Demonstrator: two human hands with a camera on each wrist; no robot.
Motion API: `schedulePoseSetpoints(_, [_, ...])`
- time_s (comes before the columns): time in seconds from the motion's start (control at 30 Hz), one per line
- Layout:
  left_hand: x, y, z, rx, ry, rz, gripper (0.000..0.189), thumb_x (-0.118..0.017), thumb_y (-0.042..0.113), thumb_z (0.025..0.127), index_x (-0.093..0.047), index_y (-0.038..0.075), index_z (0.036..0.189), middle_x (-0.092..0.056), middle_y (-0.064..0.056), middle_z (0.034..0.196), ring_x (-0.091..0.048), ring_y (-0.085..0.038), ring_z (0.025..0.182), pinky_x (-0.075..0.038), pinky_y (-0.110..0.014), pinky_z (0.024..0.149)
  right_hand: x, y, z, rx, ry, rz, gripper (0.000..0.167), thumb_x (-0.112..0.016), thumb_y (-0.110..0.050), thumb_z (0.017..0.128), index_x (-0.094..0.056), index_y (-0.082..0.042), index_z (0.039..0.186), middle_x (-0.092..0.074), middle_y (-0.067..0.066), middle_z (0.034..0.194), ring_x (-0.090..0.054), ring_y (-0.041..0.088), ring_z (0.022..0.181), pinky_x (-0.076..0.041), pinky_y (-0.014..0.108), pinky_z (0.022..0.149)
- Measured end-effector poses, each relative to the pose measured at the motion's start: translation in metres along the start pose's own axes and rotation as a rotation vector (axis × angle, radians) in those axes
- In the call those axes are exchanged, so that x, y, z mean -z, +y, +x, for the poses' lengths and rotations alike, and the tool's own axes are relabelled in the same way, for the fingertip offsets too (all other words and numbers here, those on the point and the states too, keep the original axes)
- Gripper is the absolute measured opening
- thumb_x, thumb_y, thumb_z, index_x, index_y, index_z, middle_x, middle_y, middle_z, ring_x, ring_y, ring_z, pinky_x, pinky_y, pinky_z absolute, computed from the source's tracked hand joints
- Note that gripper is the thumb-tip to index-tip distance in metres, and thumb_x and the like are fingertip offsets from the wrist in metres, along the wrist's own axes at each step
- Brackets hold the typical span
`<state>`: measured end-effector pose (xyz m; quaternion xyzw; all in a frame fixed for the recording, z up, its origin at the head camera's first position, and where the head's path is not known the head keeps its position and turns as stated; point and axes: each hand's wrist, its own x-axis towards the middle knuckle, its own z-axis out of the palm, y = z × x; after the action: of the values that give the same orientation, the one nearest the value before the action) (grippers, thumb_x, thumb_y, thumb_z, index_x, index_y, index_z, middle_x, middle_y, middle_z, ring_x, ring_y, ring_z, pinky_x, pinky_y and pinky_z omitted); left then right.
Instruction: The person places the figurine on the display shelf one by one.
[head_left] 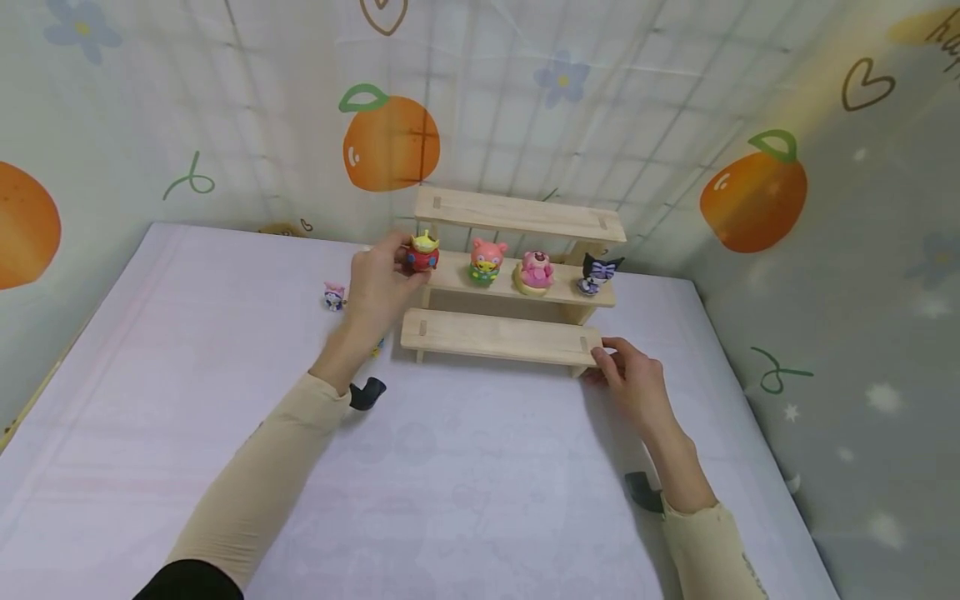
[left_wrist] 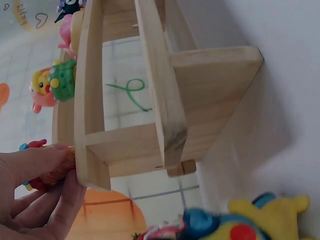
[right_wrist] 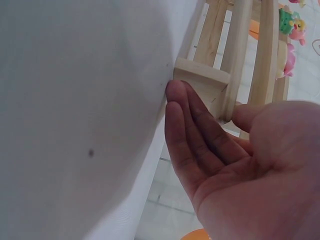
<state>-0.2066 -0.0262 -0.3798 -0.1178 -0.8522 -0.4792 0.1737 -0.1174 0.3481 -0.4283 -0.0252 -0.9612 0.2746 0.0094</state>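
Observation:
My left hand holds a small red, yellow and blue figurine between thumb and fingers. It is at the left end of the middle tier of a three-tier wooden display stand. In the left wrist view, the fingertips are right at the board's edge. On that same tier stand a pink-hooded figurine with a green base, a pink bear figurine and a black-eared figurine. My right hand grips the right end of the lowest tier, thumb against the board and fingers beside its leg.
Left of the stand, a small pink and white figurine is on the white-covered table. A yellow and blue figurine is close to my left wrist. Behind the stand hangs a sheet printed with oranges.

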Motion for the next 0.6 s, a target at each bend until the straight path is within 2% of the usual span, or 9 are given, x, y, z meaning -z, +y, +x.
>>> schedulePoseSetpoints(0.33, [-0.012, 0.007, -0.002, 0.013, 0.011, -0.009, 0.037, -0.085, 0.003, 0.087, -0.067, -0.001, 0.119, -0.076, -0.017, 0.098, -0.072, -0.026, 0.084, -0.063, -0.035, 0.077, -0.001, 0.002, 0.000, 0.065, 0.036, 0.010, 0.047, -0.052, -0.031, 0.112, -0.058, 0.007, 0.139, -0.078, 0.022, 0.099, -0.077, 0.031, 0.084, -0.060, 0.052, 0.083])
schedulePoseSetpoints(0.6, [-0.013, 0.008, -0.002, 0.030, 0.010, -0.016, 0.039, -0.084, 0.002, 0.088, -0.065, 0.000, 0.121, -0.075, -0.017, 0.100, -0.072, -0.026, 0.085, -0.063, -0.035, 0.078, -0.001, 0.003, 0.000, 0.036, 0.022, 0.000, 0.049, -0.051, -0.033, 0.112, -0.056, 0.006, 0.142, -0.078, 0.024, 0.103, -0.077, 0.033, 0.087, -0.060, 0.055, 0.088])
